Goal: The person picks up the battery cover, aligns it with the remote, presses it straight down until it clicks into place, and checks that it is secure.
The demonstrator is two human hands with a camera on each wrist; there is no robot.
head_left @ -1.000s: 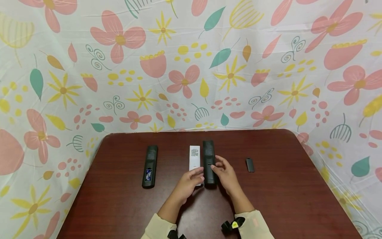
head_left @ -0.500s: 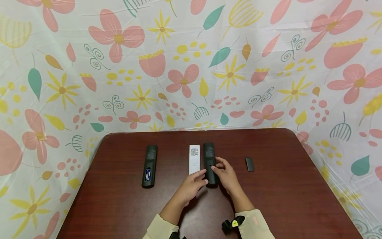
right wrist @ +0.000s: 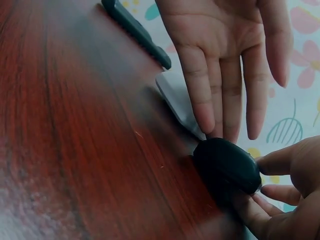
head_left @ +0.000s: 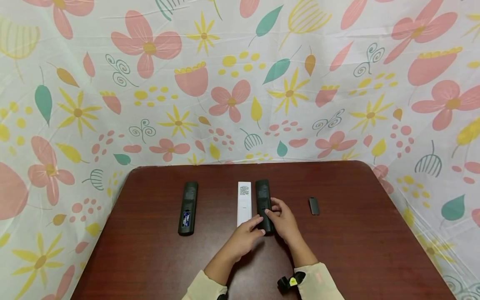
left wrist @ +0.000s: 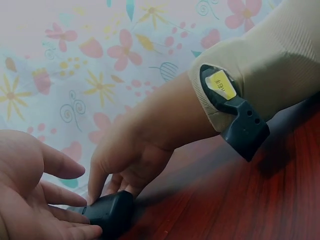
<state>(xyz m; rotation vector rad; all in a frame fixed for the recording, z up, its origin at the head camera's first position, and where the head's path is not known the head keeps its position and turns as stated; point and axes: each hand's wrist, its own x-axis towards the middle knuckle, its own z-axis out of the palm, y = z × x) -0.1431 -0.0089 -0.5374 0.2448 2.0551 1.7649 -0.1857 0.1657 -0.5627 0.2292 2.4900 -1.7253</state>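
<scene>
Pinching w/ our right hand [head_left: 283,221], thumb on top & fingers along the R side, we've got the long black plastic remote [head_left: 263,196] mid-table; can't tell if it's fully flat. Our left hand [head_left: 241,240], fingers straight, touches its L edge. Surface = glossy reddish-brown wood-grain table [head_left: 356,241]; white floral-print fabric [head_left: 232,46] hangs behind & round both sides. Just L of the grip: slim white plastic remote [head_left: 244,202] w/ printed code, near end hidden by our left hand. Further L, well apart: second black remote [head_left: 190,196], bay uncovered, blue batteries [head_left: 186,218] showing. Well off R: small dark rectangular piece [head_left: 313,206]. Vs 1 s ago: left hand's shifted R, off the white remote's edge; held remote's far end sits slightly nearer us.
</scene>
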